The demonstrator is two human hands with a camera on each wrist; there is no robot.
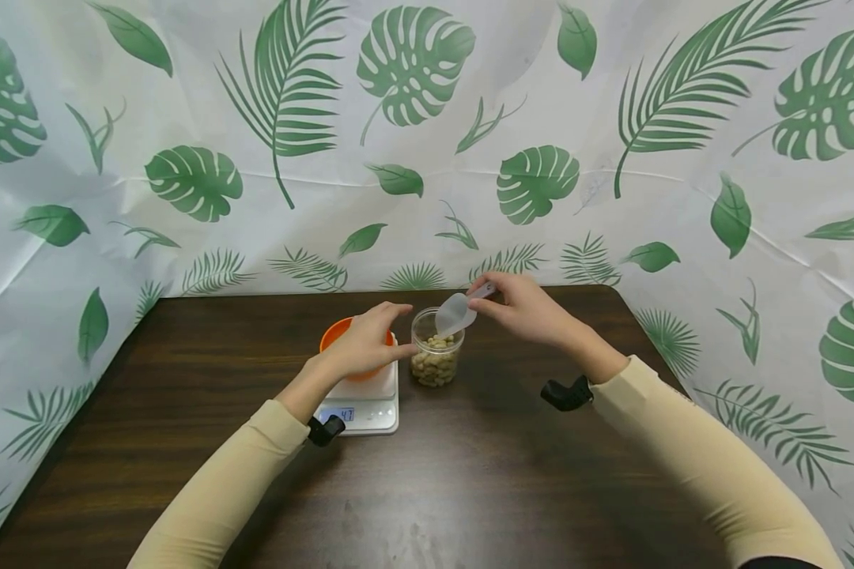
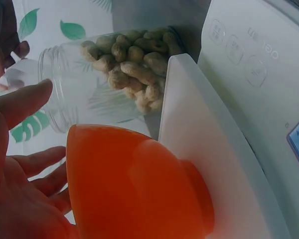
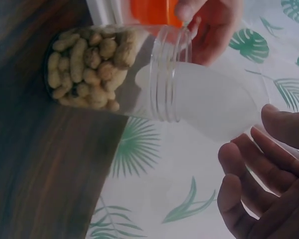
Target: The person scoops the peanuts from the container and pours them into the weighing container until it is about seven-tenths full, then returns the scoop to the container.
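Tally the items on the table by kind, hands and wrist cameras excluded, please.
Orange bowl: 1
White kitchen scale: 1
Clear jar of peanuts: 1
Translucent scoop, held by the right hand over the jar: 1
Total: 4

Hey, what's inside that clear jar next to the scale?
The clear jar holds peanuts in their shells, filling roughly its lower half. A translucent scoop, held by the right hand, tips over its mouth; whether the scoop holds anything is unclear.
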